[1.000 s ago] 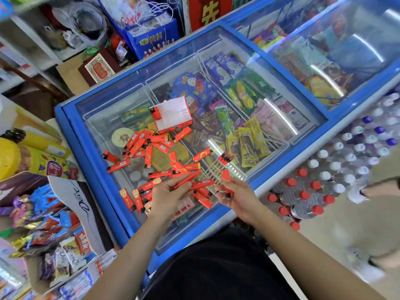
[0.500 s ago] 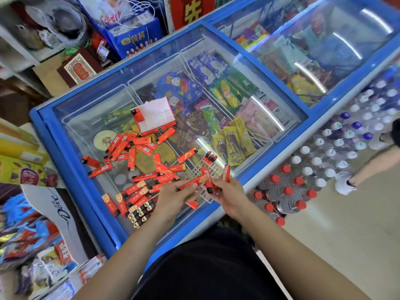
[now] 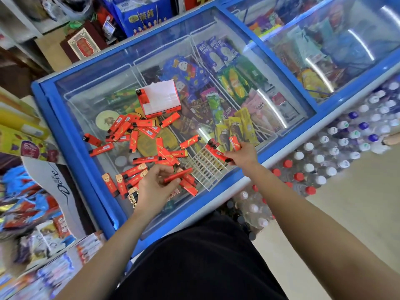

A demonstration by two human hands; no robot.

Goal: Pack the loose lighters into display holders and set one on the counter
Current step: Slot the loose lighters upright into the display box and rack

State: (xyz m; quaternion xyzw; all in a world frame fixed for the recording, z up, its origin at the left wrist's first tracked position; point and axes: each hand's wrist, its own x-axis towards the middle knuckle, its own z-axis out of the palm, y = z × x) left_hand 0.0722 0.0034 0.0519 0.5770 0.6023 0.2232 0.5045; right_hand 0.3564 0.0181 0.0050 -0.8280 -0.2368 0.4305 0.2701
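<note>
Several loose red lighters point(image 3: 138, 137) lie scattered on the glass lid of a blue chest freezer point(image 3: 71, 135). A white slotted display holder point(image 3: 203, 167) lies flat near the freezer's front edge, with a few lighters point(image 3: 212, 145) standing at its far end. My left hand point(image 3: 155, 187) pinches one red lighter point(image 3: 177, 176) just left of the holder. My right hand point(image 3: 242, 154) grips red lighters point(image 3: 221, 155) over the holder's right side. A red-and-white holder box point(image 3: 161, 99) stands farther back on the glass.
Packs of bottled water point(image 3: 324, 152) with red, white and blue caps stand right of the freezer. Snack displays point(image 3: 26, 204) crowd the left. A second freezer lid point(image 3: 335, 40) continues to the right. Another person's hand point(image 3: 391, 140) shows at the right edge.
My right hand has moved right and away from the left hand, carrying its lighters over the holder. The left hand keeps hold of one lighter. The camera view has shifted.
</note>
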